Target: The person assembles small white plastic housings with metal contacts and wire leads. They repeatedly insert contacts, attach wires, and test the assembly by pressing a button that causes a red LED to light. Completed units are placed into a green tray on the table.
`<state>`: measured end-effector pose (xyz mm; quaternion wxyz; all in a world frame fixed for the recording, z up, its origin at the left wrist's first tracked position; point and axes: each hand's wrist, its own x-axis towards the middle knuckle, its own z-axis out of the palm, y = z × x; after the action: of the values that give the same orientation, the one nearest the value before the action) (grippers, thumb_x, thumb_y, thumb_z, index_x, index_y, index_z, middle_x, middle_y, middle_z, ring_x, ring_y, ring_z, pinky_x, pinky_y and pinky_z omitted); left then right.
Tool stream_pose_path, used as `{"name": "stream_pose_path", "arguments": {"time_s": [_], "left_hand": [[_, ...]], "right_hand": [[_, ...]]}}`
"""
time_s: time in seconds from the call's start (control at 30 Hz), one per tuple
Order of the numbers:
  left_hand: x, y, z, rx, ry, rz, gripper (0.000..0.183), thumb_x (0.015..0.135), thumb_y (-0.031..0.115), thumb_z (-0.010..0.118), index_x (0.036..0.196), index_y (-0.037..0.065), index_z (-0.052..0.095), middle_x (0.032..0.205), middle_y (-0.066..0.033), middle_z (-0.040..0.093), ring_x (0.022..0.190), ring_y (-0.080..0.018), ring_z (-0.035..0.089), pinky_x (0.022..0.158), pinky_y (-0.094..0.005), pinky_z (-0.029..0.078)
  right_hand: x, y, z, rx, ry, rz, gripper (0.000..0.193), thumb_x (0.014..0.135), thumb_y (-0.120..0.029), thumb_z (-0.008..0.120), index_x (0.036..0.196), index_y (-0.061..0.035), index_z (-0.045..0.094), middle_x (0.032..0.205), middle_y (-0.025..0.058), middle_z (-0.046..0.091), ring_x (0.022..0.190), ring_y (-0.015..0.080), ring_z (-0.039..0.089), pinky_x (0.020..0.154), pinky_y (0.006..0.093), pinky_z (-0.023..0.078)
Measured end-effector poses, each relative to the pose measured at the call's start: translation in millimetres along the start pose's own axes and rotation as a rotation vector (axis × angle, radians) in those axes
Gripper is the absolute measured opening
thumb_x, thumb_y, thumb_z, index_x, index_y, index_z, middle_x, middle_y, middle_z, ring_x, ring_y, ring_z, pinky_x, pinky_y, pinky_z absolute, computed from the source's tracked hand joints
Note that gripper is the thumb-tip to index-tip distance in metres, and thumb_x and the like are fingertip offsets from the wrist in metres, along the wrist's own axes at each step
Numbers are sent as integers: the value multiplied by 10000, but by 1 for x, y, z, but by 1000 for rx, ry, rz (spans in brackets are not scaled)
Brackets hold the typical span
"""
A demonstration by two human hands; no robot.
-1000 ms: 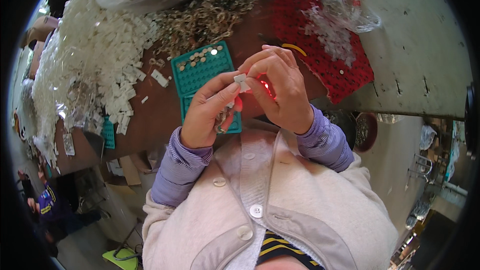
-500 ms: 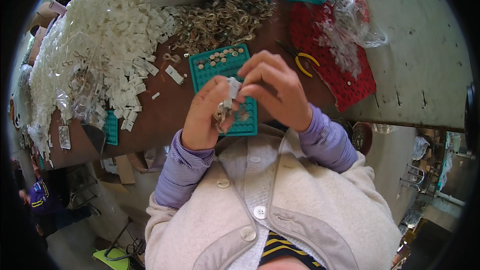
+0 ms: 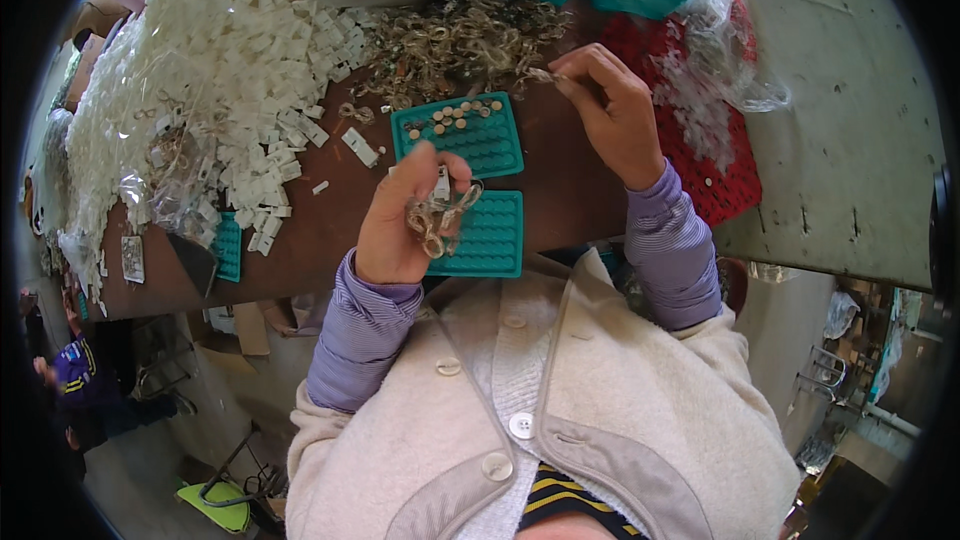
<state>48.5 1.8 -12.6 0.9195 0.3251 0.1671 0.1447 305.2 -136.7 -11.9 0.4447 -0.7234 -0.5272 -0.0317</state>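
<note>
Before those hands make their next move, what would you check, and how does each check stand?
1. Left hand grips its bunch of metal rings: ok.
2. Right hand reaches the heap of rings: ok.
3. Ring actually pinched in right fingertips: cannot tell.
4. Upper teal tray has free holes: ok, only its top rows are filled.
5. Lower teal tray unobstructed: not ok, left hand covers part.

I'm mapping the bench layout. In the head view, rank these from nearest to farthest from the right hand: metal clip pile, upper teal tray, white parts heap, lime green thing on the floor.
1. Metal clip pile: touching the right hand's fingertips, at the table's far side.
2. Upper teal tray: just left of the hand.
3. White parts heap: far left of the table.
4. Lime green thing: on the floor, lower left.
</note>
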Motion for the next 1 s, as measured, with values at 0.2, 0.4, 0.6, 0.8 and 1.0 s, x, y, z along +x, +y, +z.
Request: {"name": "stream_pose_path", "arguments": {"time_s": [0.2,0.4,0.6,0.8,1.0], "left_hand": [[0,-18,14,134,71,-38,266,1078,218,694,1289,65,639,1007,-64,683,825,-113,663,491,-201,491],[-4,-20,30,869,75,455,535,1004,86,764,1500,67,565,1218,-110,711,942,-130,713,585,-207,489],[-24,-20,34,1214,78,999,335,929,-24,820,1239,23,704,1076,-112,742,920,-155,707,794,-290,551],[-46,-12,37,657,237,286,136,999,71,803,1114,46,734,986,8,734,710,-17,589,569,-193,436],[-48,-15,37,586,190,310,251,990,66,813,1216,66,704,1001,5,741,681,12,561,504,-165,373]], "right_hand": [[-42,-6,-25,302,14,314,62,968,57,690,992,12,655,1127,124,750,1001,224,741,871,351,587],[-63,-46,-17,1086,-87,439,58,1018,-11,706,995,10,658,1227,166,724,1134,249,741,1028,386,597],[-72,-73,0,1453,-302,526,119,1057,-101,691,1044,15,666,1250,205,715,1120,257,747,1006,404,618],[-73,-111,11,796,130,217,233,1004,-108,776,1183,-1,672,1289,176,716,1111,277,748,976,395,617],[-69,-95,3,248,-86,-297,365,837,40,829,1163,-55,694,1126,154,726,951,293,722,767,399,581]]}}
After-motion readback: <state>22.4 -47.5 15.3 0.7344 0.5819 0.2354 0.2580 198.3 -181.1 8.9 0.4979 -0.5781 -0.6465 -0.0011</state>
